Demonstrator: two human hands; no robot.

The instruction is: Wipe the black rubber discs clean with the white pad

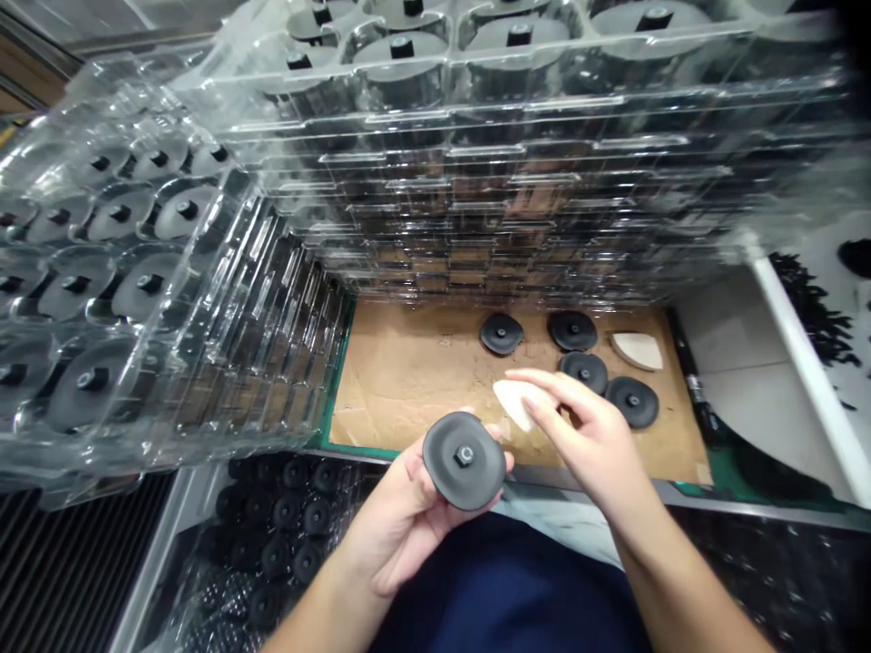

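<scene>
My left hand (pixel 401 526) is closed around the edge of a black rounded disc (pixel 449 485), whose raised centre stub faces up at me. Between the fingertips and thumb of my right hand (pixel 592 435) is a white wedge-shaped pad (pixel 518 404), held a little apart from the disc, up and to its right. Beyond my right hand, similar black discs lie on the brown cardboard sheet (pixel 401 372), one of them (pixel 632 402) close to my wrist side. A second pale wedge pad (pixel 638 350) rests at the sheet's right.
Tall stacks of clear plastic trays (pixel 476 181) filled with discs rise behind the cardboard, with another stack (pixel 259 299) on the left. More black discs (pixel 292 517) sit in a tray low at left. A white bin wall (pixel 803 354) stands at right with black parts (pixel 809 299) beyond it.
</scene>
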